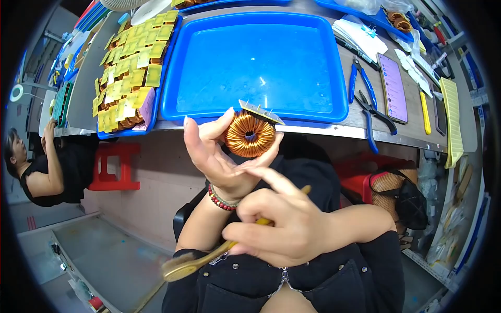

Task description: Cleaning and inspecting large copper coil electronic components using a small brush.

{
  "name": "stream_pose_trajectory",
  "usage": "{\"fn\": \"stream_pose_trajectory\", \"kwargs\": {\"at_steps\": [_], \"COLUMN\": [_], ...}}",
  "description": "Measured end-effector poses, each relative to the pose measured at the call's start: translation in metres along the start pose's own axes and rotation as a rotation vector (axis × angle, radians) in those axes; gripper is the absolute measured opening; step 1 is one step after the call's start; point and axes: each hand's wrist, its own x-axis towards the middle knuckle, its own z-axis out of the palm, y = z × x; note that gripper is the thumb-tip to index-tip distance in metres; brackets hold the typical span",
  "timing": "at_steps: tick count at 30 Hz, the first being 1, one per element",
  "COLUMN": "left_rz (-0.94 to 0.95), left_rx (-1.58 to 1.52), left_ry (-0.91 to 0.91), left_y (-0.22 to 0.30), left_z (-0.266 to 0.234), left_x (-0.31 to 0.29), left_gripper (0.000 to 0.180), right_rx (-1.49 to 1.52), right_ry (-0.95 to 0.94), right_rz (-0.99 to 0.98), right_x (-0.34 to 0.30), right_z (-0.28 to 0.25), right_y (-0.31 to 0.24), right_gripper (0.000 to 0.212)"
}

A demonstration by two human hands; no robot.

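My left hand (213,159) holds up a ring-shaped coil (236,136) wound with shiny copper wire, fingers and thumb around its sides. On the coil's upper edge sits a small flat board (261,111) with short pins standing out of it. Below it, my right hand (287,227) is closed around a brush (206,259) with a yellowish-brown handle like a toothbrush's. The bristle end points down to the left, away from the coil. My right index finger is stretched out and touches the base of my left palm.
A blue tray (255,62) lies ahead on the workbench. Another tray on its left holds rows of coils with yellow boards (135,57). At right lie pliers (371,107), a phone (392,86), a yellow stick-like tool (425,112) and a yellow pad (453,125). A person (47,161) sits far left.
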Motion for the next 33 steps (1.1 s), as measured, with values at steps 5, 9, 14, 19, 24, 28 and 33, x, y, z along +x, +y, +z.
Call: {"fn": "stream_pose_trajectory", "kwargs": {"at_steps": [5,9,14,19,24,28,33], "left_rz": [0.015,0.077,0.209,0.125,0.079,0.019,0.092], "left_rx": [0.061,0.148,0.264,0.259,0.163,0.120,0.161], "left_ry": [0.035,0.035,0.053,0.082,0.083,0.079,0.135], "left_y": [0.000,0.005,0.006,0.007,0.001,0.006,0.000], "left_z": [-0.001,0.001,-0.002,0.000,-0.004,-0.002,0.002], "left_x": [0.000,-0.001,0.000,-0.003,0.007,0.006,0.002], "left_gripper": [0.114,0.113,0.108,0.111,0.116,0.116,0.117], "right_rx": [-0.205,-0.206,-0.233,-0.127,-0.129,-0.117,-0.361], "right_ry": [-0.008,-0.067,-0.064,-0.053,-0.062,0.013,-0.057], "right_rz": [0.045,0.013,0.072,0.042,-0.287,-0.181,-0.086], "right_x": [-0.007,0.000,0.007,0.010,-0.001,0.000,0.002], "right_z": [-0.019,-0.007,0.002,0.006,0.011,0.008,0.000], "right_y": [0.002,0.001,-0.001,-0.001,0.005,0.006,0.004], "right_gripper": [0.024,0.022,0.022,0.021,0.019,0.021,0.022]}}
